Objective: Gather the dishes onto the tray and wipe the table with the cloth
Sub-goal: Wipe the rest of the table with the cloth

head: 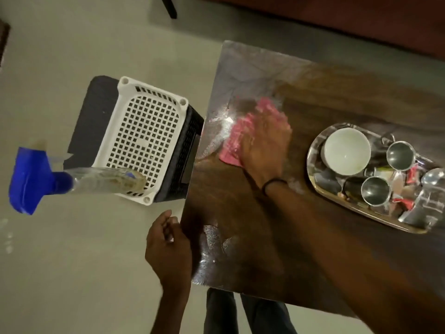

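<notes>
Right hand point(262, 145) presses flat on the cloth point(234, 138), wiping the desk point(240, 213); left hand point(168, 247) hangs loosely curled, empty. Overlapping strokes, clear of the tray point(309, 161), should serve best.

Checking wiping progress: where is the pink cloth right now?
Head view: the pink cloth lies on the table near its left edge, pressed under the right hand, between the white basket on the floor and the tray.
</notes>
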